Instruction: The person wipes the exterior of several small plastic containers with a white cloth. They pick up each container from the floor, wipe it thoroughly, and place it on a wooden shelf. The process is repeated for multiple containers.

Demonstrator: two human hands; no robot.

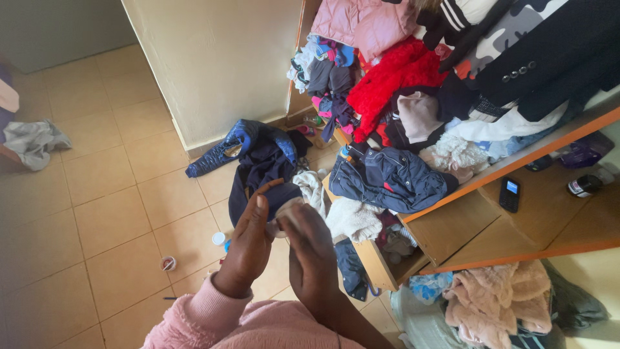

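Note:
My left hand [248, 249] and my right hand [311, 249] are raised together in front of me, fingers closed around a small pale piece of cloth [284, 216] between them. What kind of cloth it is I cannot tell; most of it is hidden by my fingers. I wear a pink fuzzy sleeve [200, 313]. Below my hands on the tiled floor lies a dark navy jacket [261, 165] with a shiny blue part.
An open wooden wardrobe [452, 226] on the right overflows with clothes: a red fleece [394, 81], a pink padded jacket [361, 22], a navy jacket [391, 178]. A phone [509, 194] lies on a shelf. A small lid [168, 263] and grey cloth [32, 142] lie on the floor.

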